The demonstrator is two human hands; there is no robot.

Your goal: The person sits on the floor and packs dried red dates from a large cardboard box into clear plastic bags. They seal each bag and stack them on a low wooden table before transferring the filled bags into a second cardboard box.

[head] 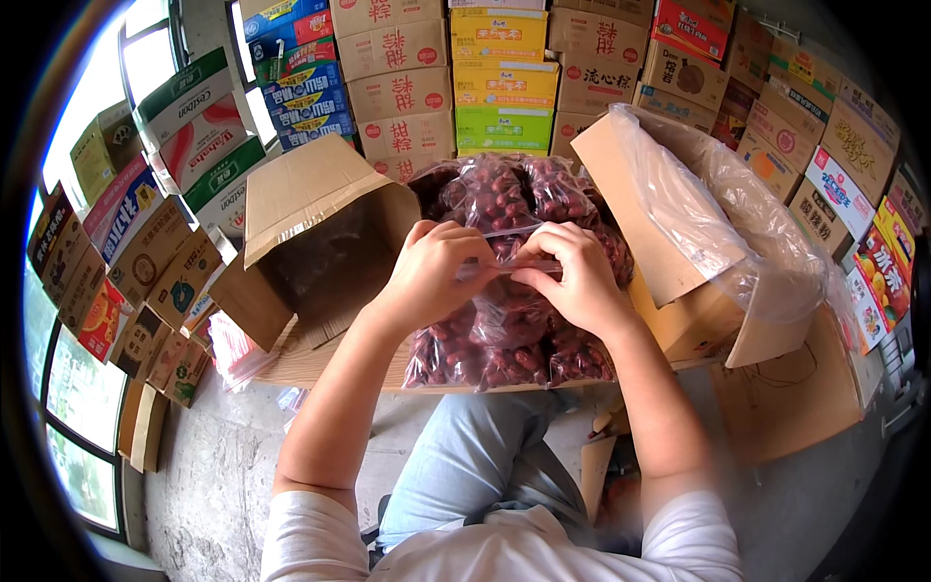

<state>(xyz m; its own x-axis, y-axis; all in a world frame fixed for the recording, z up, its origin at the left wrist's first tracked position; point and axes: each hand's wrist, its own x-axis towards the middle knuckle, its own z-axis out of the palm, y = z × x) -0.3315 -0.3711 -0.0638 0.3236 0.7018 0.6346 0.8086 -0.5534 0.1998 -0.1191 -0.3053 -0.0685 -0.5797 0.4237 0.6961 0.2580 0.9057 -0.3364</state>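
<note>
My left hand [442,270] and my right hand [571,275] pinch the top edge of a clear zip-lock plastic bag [509,324] of dark red dried jujubes, fingertips close together on its seal. The bag stands over a pile of similar filled bags [502,367] at the front of a wooden table. More filled bags [494,193] are heaped just behind my hands. How full the held bag is, is partly hidden by my fingers and the glare on the plastic.
An open cardboard box [320,211] lies at the left; a cardboard box with a clear liner [698,196] tilts at the right. Flat plastic bags [238,349] lie at the table's left edge [349,375]. Stacked cartons [503,80] stand behind. A cardboard box [793,393] sits lower right.
</note>
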